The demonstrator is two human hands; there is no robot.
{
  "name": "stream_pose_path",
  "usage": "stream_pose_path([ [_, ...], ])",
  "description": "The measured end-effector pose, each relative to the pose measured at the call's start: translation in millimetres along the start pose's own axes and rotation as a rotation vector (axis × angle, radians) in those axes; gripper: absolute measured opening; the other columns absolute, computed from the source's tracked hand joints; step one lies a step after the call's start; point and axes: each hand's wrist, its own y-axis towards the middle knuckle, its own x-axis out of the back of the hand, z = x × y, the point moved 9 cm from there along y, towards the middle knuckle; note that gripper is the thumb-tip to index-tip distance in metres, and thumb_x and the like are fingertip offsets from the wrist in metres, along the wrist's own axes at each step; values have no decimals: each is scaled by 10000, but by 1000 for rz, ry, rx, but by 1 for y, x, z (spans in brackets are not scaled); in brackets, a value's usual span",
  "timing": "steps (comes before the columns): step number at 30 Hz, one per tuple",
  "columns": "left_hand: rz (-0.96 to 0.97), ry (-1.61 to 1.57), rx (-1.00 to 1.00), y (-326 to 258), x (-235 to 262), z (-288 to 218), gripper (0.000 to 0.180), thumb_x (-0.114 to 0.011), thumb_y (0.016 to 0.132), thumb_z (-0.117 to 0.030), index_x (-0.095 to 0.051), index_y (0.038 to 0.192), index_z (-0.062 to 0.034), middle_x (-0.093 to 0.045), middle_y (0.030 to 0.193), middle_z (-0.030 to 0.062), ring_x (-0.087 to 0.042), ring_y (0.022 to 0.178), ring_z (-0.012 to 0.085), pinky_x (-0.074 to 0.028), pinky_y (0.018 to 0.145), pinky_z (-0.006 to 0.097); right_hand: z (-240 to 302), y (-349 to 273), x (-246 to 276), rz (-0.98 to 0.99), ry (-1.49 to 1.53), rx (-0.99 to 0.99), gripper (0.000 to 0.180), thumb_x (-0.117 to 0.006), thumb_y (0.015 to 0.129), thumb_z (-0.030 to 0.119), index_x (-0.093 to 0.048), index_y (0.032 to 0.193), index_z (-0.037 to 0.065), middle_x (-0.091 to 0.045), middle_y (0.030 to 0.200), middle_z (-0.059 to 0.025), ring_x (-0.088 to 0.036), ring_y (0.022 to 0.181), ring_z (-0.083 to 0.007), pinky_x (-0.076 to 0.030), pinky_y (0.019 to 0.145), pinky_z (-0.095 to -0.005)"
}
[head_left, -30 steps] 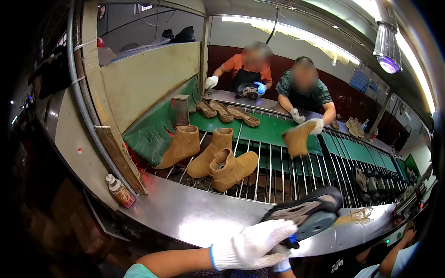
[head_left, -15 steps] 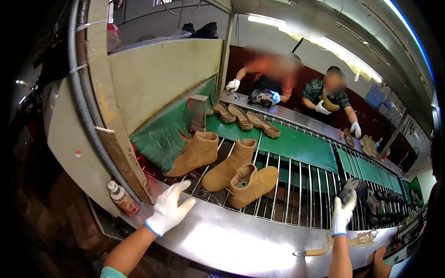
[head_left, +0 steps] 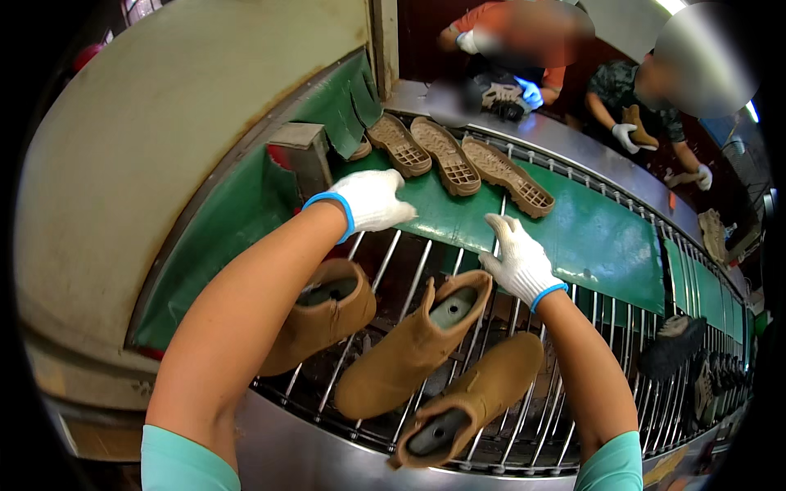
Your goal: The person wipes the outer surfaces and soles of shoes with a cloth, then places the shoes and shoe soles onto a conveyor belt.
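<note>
My left hand (head_left: 373, 200), in a white knit glove with a blue cuff, hovers at the near edge of the green belt (head_left: 606, 254), fingers apart and holding nothing. Close by, several tan lugged shoe soles lie tread up: one sole (head_left: 399, 145), a middle sole (head_left: 444, 155) and a right-hand sole (head_left: 509, 176). My right hand (head_left: 517, 260), gloved alike, is open just short of the right-hand sole. Below my hands, tan boots rest on the metal rollers: a left boot (head_left: 327, 315), partly behind my left forearm, a middle boot (head_left: 413, 348) and a right boot (head_left: 475, 397).
Green flaps (head_left: 237, 237) hang at the tunnel opening on the left, by a metal bracket (head_left: 303, 155). Dark shoes (head_left: 673, 348) sit on the rollers at right. Across the line, one person's gloved hand (head_left: 530, 92) holds a dark shoe; another person holds a tan boot (head_left: 639, 127).
Both my hands have reached forward, from the near metal edge and the right-hand rollers to the green belt by the soles. The view has shifted down and closer.
</note>
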Motion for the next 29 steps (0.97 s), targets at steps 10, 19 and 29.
stream_pose_path([
  [10, -217, -137, 131, 152, -29, 59, 816, -723, 930, -417, -447, 1584, -14, -451, 1643, 236, -455, 1509, 405, -396, 1243, 463, -24, 134, -34, -107, 79, 96, 723, -782, 863, 190, -498, 1523, 105, -501, 1574, -195, -624, 1289, -419, -536, 1066, -503],
  [19, -288, 161, 421, 211, -60, 154, 697, -773, 867, -330, -505, 1435, -28, -559, 1471, 225, -529, 1365, 427, -494, 1123, 535, -38, 127, -55, -144, 99, 252, 334, -797, 837, 116, -683, 1150, 101, -666, 1186, -124, -656, 1067, -362, -539, 913, -487],
  [29, -414, 34, 282, 149, -29, 123, 483, -722, 875, -443, -701, 1141, -41, -693, 1190, 280, -678, 1119, 463, -551, 1007, 533, -41, -61, 54, 42, 823, -162, 261, -842, 894, 146, -744, 1123, 68, -733, 1126, -135, -690, 1072, -341, -559, 983, -443],
])
